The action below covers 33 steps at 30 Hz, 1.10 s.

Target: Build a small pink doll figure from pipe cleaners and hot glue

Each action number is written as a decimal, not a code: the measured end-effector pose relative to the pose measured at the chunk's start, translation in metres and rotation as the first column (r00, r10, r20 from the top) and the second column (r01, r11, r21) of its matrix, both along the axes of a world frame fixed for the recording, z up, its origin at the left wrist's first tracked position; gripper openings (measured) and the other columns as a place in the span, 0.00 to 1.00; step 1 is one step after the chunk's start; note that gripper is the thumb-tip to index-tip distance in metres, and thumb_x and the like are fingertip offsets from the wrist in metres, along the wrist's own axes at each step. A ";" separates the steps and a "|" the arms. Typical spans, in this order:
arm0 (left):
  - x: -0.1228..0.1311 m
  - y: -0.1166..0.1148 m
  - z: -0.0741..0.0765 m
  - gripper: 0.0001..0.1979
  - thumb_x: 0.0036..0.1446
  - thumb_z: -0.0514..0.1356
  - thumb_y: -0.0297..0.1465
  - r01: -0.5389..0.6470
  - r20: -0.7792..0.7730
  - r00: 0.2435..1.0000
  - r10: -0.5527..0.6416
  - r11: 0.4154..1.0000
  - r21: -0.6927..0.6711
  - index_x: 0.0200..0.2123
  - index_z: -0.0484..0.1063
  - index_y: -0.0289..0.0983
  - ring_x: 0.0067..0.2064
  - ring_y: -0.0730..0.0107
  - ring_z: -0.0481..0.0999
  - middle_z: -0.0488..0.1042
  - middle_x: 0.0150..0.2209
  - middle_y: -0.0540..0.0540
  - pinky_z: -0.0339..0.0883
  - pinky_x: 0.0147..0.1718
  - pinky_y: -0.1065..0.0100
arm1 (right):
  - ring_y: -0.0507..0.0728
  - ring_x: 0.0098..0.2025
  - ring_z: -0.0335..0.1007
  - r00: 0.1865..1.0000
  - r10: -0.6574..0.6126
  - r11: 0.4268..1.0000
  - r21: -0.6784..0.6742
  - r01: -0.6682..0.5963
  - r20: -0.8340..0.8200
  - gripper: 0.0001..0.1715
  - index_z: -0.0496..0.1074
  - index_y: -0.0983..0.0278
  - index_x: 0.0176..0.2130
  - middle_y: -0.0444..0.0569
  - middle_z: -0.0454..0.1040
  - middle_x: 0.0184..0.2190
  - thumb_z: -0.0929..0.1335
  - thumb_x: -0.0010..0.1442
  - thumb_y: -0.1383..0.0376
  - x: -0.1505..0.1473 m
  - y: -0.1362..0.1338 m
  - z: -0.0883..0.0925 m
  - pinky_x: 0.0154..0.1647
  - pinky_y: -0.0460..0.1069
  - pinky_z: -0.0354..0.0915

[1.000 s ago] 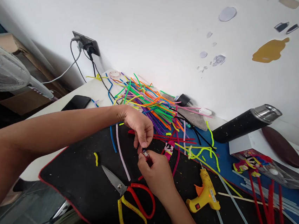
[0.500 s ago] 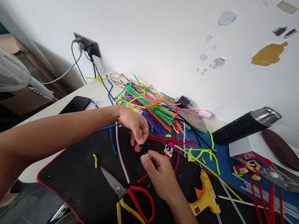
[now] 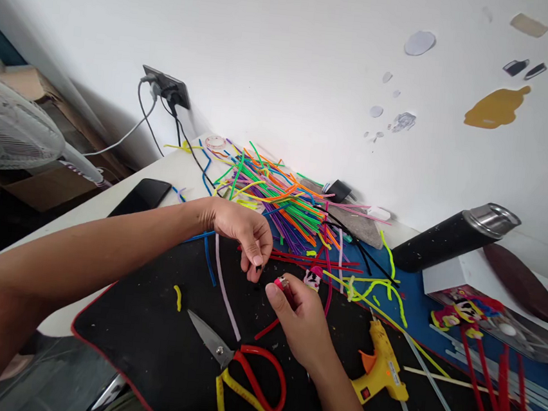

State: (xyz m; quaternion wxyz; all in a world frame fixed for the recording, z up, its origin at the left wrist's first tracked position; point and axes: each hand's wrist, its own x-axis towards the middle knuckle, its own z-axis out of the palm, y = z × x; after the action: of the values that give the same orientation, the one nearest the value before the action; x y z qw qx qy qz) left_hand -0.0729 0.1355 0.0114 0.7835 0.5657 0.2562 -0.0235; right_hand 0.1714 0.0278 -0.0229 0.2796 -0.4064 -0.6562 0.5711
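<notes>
Handling check: fingertip work

Left hand [image 3: 246, 234] pinched on a small black scrap [image 3: 259, 268], probably light, soft; grip its edge. Right hand [image 3: 302, 319] curled round an apparent red lighter [image 3: 278, 284], likely stiff, smooth; hold below the metal top. Both above the black mat [image 3: 146, 329].

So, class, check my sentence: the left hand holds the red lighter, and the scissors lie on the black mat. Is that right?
Not quite: the head view shows the red lighter in the right hand, not the left hand. The scissors do lie on the black mat.
</notes>
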 end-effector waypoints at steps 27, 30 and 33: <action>0.019 -0.025 0.008 0.13 0.57 0.74 0.40 -0.281 -0.002 0.955 0.298 0.903 0.324 0.35 0.83 0.36 0.34 0.69 0.83 0.84 0.32 0.46 0.77 0.35 0.72 | 0.50 0.21 0.45 0.960 -0.269 0.957 -0.131 0.258 -0.079 0.26 0.74 0.63 0.37 0.35 0.53 0.19 0.72 0.63 0.43 0.013 0.016 0.006 0.20 0.47 0.45; 0.022 -0.025 0.009 0.13 0.57 0.73 0.40 -0.266 0.005 0.960 0.280 0.907 0.325 0.35 0.83 0.36 0.34 0.68 0.82 0.84 0.31 0.46 0.77 0.35 0.71 | 0.50 0.22 0.45 0.969 -0.239 0.966 -0.111 0.231 -0.058 0.25 0.75 0.64 0.38 0.36 0.55 0.20 0.72 0.65 0.44 0.012 0.014 0.006 0.22 0.47 0.46; 0.024 -0.025 0.010 0.12 0.57 0.73 0.40 -0.259 0.000 0.962 0.274 0.908 0.328 0.35 0.83 0.36 0.34 0.68 0.82 0.83 0.31 0.46 0.77 0.35 0.71 | 0.50 0.23 0.46 0.973 -0.225 0.969 -0.116 0.218 -0.058 0.24 0.75 0.64 0.40 0.36 0.55 0.21 0.72 0.65 0.45 0.012 0.014 0.004 0.22 0.47 0.46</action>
State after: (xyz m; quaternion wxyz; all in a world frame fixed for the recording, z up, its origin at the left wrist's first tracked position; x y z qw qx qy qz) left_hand -0.0491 0.1103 0.0210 0.6691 0.6461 0.3495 0.1132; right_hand 0.1839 0.0421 -0.0191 0.3421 -0.4713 -0.5641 0.5853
